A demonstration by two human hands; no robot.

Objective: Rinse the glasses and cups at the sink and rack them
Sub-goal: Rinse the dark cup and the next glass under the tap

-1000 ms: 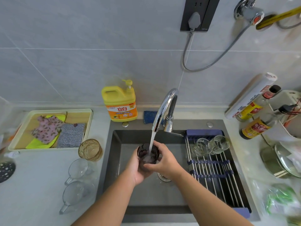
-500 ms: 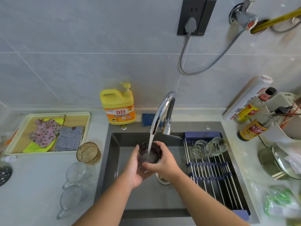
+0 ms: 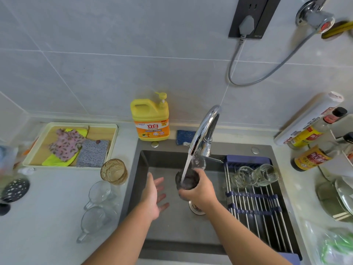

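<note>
Rinsing at the tap [image 3: 206,127] | our left hand [image 3: 152,196] just released, fingers open | right hand [image 3: 200,190] grips glass [image 3: 188,180] | racking nears

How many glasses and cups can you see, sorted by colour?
1 dark glass
1 amber glass
2 clear cups with handles
2 clear glasses on the rack
Total: 6

Your right hand [image 3: 198,190] covers the lower half of the dark glass [image 3: 191,179] and part of the drain [image 3: 193,206]. The wall socket [image 3: 267,14] runs off the top edge, and the green bag [image 3: 334,247] is only a blur.
</note>
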